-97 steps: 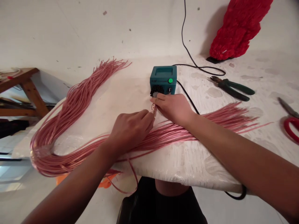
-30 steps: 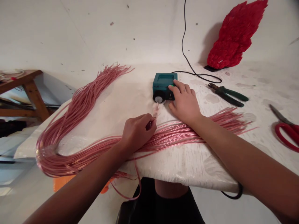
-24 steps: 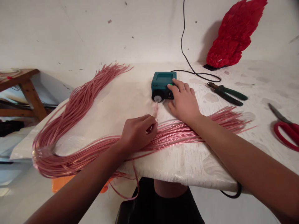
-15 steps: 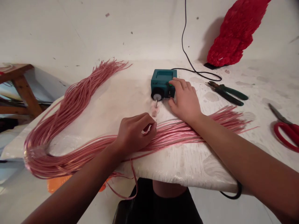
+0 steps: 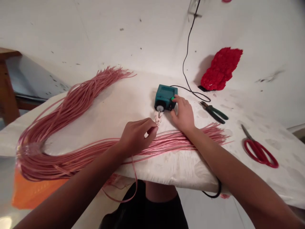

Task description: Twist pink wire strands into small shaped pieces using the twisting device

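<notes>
Right hand (image 5: 184, 114): head view; off the chuck (image 5: 159, 108), where it met the other hand about three seconds ago, and now spread on the front right of the teal motor unit (image 5: 165, 92), gripping nothing that shows.
Green button (image 5: 172, 99): mostly covered by the right index finger half a second ago; now in sight just beside that fingertip. Whether the finger presses it cannot be told.
Pale pink piece (image 5: 157, 117): at the chuck's shaft, just ahead of the left fingertips; blurred a moment ago, its outline is clearer now. My judgement: the shaft has slowed or stopped, so the turning seems to be at a pause.
Left hand (image 5: 135, 135): thumb and index drawn together in a pinch, with a gap behind the tips; whether the pale pink piece's end lies between them is too small to tell.
Pink strands (image 5: 169, 140): a long bundle passing beneath the left fingers and the right wrist, curving back at the far left.
Diagonal cutters (image 5: 214, 113): right of the right fingers, jaws towards them.
Red-handled scissors (image 5: 260, 152): farther right of the same fingers.
Lettering: none readable on the teal motor unit or either tool.
</notes>
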A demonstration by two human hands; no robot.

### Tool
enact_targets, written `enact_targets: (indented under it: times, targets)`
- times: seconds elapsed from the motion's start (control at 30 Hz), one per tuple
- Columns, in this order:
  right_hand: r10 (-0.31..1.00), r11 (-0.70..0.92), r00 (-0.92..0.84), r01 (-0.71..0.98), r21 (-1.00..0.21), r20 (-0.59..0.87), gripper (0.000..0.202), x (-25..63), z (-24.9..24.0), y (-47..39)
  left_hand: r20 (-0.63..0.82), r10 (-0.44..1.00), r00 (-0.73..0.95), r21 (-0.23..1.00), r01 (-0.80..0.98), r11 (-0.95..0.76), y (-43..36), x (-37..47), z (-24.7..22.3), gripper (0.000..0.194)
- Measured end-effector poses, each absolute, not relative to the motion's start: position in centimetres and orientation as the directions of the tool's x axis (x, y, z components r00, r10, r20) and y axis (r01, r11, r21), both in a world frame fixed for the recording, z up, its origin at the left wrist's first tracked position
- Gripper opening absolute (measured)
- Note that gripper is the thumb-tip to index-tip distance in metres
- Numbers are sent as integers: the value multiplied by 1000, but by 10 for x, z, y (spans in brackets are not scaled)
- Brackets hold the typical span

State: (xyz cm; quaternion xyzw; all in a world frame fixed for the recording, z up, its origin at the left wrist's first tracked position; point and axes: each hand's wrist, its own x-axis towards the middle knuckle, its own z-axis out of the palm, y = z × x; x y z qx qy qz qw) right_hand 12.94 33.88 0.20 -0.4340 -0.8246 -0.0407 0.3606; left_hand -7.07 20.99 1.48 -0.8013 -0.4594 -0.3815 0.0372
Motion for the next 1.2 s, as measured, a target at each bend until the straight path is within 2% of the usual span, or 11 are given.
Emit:
enact_targets:
  times: [0.1, 0.17, 0.27, 0.33, 0.47, 0.6, 0.73, 0.97, 1.07, 1.2]
  targets:
    - [668, 642, -362, 722, -258, 651, 37, 130, 10, 329, 649, 720, 246, 347, 747, -568, 199, -74, 24, 12]
    - [630, 709, -374, 635, -307, 681, 31, 132, 23, 309, 647, 730, 219, 409, 709, -575, 184, -73, 32, 12]
    - [628, 778, -453, 395, -489, 633, 17, 138, 48, 254, 598, 778, 194, 529, 634, -565, 149, -67, 44, 10]
    - [672, 713, -522, 264, -650, 525, 15, 143, 61, 210, 538, 822, 188, 610, 586, -534, 122, -61, 47, 10]
    - [628, 580, -675, 73, -811, 388, 22, 155, 58, 133, 410, 886, 219, 750, 472, -464, 72, -50, 44, 9]
    - [681, 437, -679, 75, -896, 275, 22, 164, 32, 89, 284, 918, 278, 825, 417, -382, 39, -44, 33, 12]
    - [735, 408, -645, 178, -895, 207, 2, 163, 14, 65, 183, 940, 290, 852, 431, -298, 17, -39, 22, 16]
    - [696, 332, -718, 303, -893, 16, 8, 167, 10, 37, 31, 945, 325, 848, 492, -197, -14, -35, -2, 21]
    - [666, 451, -745, 428, -783, -23, 9, 171, 16, 26, 13, 920, 391, 805, 542, -242, -23, -35, -4, 20]
    - [619, 604, -785, 508, -614, -41, 8, 175, 28, 11, 6, 867, 498, 670, 642, -373, -31, -36, 7, 21]
